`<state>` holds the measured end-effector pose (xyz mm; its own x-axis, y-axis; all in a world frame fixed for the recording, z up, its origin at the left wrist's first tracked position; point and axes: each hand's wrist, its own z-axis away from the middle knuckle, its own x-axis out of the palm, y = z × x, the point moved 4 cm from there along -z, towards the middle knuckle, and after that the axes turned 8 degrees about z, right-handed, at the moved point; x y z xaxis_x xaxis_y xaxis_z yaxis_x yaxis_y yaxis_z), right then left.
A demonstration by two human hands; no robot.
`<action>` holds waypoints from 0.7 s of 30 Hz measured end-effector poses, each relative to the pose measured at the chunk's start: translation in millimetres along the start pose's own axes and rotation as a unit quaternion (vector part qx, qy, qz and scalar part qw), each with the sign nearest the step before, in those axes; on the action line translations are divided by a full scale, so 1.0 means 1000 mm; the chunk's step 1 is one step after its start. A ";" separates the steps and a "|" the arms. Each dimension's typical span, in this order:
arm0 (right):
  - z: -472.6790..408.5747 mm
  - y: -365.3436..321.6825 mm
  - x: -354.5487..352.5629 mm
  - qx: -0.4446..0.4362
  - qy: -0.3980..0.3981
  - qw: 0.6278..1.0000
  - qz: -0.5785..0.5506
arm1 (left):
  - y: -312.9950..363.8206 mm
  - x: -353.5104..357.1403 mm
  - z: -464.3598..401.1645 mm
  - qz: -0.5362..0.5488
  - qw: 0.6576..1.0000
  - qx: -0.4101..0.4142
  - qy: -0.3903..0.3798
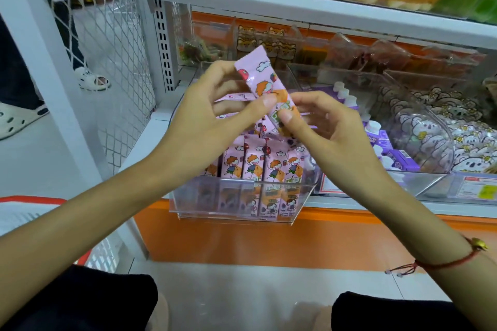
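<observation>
Head view shows the left hand and right hand both pinching a slim pink cartoon-printed snack packet, tilted, just above the clear plastic bin of matching packets.

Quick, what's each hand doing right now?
Left hand: closed, pinching the pink packet.
Right hand: closed, pinching the same packet lower down.
</observation>
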<state>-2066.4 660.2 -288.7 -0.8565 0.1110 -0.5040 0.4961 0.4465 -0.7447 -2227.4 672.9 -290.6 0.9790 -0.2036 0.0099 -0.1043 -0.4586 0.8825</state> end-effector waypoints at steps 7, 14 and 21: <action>-0.032 0.013 0.001 -0.013 -0.115 0.966 0.232 | 0.009 -0.035 -0.008 -0.106 0.982 0.110 0.113; -0.051 0.029 0.049 -0.039 -0.351 0.810 0.468 | 0.000 -0.047 -0.011 -0.140 0.976 0.108 0.127; -0.060 0.036 0.061 0.009 -0.414 0.761 0.499 | -0.007 -0.045 -0.009 -0.152 0.980 0.063 0.115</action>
<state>-2109.0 736.6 -319.7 0.3278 -0.2142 -0.9201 0.8491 0.4938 0.1875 -2269.0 692.9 -292.8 0.9801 0.1528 -0.1266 0.1923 -0.5739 0.7960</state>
